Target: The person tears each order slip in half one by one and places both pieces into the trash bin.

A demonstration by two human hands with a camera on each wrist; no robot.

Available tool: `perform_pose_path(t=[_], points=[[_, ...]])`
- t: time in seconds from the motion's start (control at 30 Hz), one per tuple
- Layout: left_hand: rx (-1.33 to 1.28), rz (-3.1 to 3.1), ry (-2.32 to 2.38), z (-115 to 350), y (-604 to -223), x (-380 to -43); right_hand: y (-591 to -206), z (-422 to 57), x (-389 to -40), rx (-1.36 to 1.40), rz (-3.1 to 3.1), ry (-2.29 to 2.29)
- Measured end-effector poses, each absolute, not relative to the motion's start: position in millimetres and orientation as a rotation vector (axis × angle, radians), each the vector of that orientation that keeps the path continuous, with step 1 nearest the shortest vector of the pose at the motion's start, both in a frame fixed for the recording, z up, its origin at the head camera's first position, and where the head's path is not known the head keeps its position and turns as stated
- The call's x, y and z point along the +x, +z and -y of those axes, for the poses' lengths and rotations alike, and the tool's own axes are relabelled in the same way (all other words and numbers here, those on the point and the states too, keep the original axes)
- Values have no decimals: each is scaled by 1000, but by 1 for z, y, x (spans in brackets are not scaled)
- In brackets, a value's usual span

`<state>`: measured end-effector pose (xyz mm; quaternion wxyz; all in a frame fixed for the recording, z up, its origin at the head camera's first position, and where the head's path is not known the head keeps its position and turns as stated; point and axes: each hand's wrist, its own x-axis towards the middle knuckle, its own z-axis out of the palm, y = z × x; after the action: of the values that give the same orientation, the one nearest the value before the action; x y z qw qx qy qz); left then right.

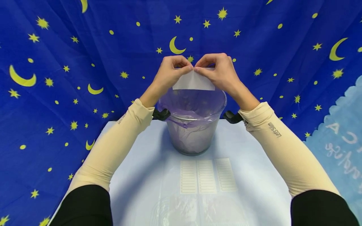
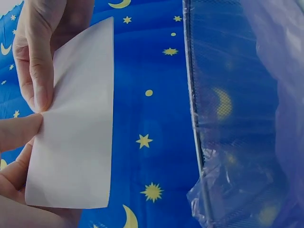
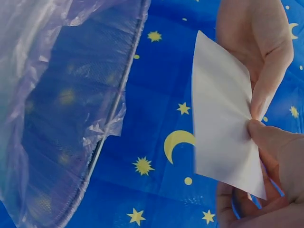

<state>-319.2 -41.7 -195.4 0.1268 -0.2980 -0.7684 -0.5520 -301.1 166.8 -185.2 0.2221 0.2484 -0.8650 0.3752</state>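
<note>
A small white sheet of paper [image 1: 193, 82] is held up in front of the blue cloth, above the far rim of a mesh waste bin [image 1: 189, 138]. My left hand [image 1: 173, 71] pinches its top edge near the middle between thumb and fingers. Close beside it, my right hand [image 1: 219, 70] pinches the same edge, the two thumb tips almost touching. In the left wrist view the paper [image 2: 76, 142] looks whole, with a slight crease running from the pinch. A thin purple plastic bag [image 1: 195, 102] lines the bin and folds over its rim.
Three printed label strips [image 1: 206, 175] lie side by side on the white table [image 1: 141, 188], nearer to me than the bin. Clear plastic packets [image 1: 209, 207] are at the near edge. A blue cloth [image 1: 113, 62] with moons and stars hangs behind.
</note>
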Motion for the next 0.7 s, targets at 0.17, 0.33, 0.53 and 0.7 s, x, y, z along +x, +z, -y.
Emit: perform_pose_path(t=[0.17,0.33,0.53,0.7], points=[[-857,2248,-1633,40,-197,-319,-191,-168,-301,722,2323,1016],[-827,2271,-1646,40,-198,-320,-194,-167,-299,742,2280,1021],[-812,2315,-1628,40,-201,-319,-195,-168,-296,748,2278,1045],[-806,2341,-1619,39,-204,-319,-191,-168,-290,794,2251,1091]])
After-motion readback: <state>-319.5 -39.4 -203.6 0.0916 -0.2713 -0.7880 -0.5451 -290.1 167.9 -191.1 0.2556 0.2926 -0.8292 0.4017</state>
